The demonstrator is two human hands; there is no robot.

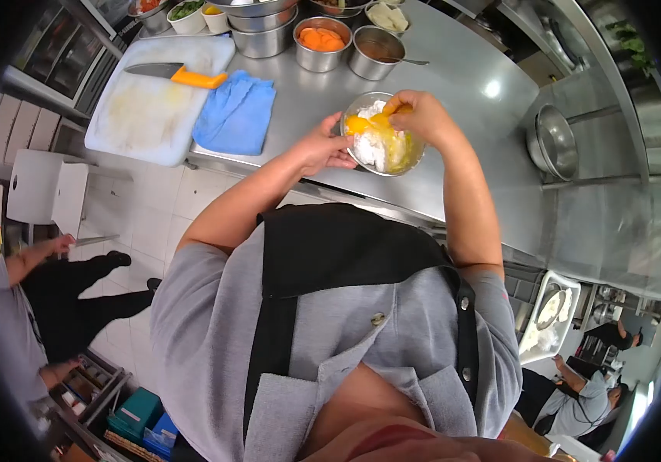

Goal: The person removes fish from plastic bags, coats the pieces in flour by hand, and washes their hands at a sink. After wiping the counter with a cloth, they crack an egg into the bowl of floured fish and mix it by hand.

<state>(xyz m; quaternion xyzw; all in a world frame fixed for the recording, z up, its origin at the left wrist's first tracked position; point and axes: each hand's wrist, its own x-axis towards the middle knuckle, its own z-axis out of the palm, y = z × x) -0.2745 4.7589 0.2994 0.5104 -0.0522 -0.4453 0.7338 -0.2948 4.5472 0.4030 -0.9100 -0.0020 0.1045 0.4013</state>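
Note:
A small round bowl (377, 172) is at the front edge of the steel counter. Inside it lie white powder (369, 150) and glossy yellow egg (359, 123), with a yellowish liquid on the right side. My left hand (324, 145) grips the bowl's left side, thumb at the rim and fingers against the outer wall. Over the right rim, my right hand (421, 117) has its fingers bent together and pointing into the bowl. Something orange-yellow shows at those fingertips; I cannot make out whether it is a utensil or egg.
Left on the counter (469, 138) are a white cutting board (134, 115), an orange-handled knife (198, 78) and a blue cloth (234, 115). Steel pots stand behind, one with sliced carrots (321, 38), one with a spoon (415, 61). Steel bowls (554, 142) sit right. Other people are left and lower right.

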